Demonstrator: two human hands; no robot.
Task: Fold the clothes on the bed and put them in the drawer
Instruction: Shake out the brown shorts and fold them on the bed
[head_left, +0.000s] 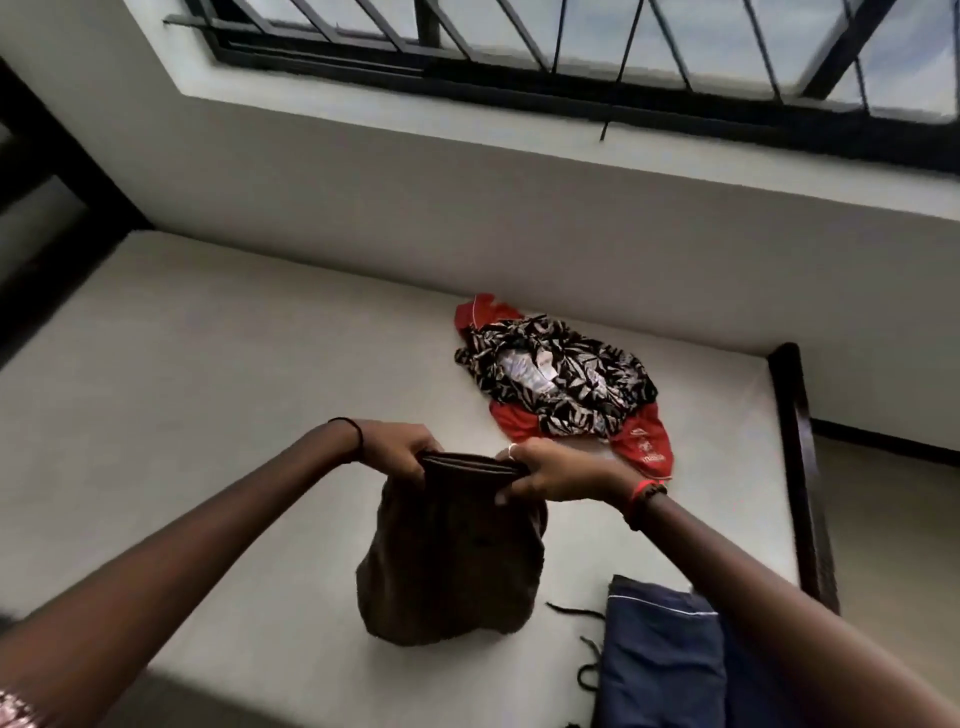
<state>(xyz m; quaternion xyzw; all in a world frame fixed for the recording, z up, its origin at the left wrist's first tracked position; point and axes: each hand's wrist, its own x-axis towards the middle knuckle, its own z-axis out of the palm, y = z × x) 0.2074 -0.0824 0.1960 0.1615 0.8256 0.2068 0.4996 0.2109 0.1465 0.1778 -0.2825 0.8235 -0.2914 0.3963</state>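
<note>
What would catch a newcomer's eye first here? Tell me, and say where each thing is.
The left hand and the right hand grip the top edge of a brown garment hanging over the pale mattress at centre. Beyond it lies a heap: a black-and-white patterned garment on a red jersey. A navy garment lies at the near right.

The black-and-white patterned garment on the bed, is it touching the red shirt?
Touching. The head view shows the patterned garment heaped on the red shirt, whose cloth sticks out beneath it at both ends.
</note>
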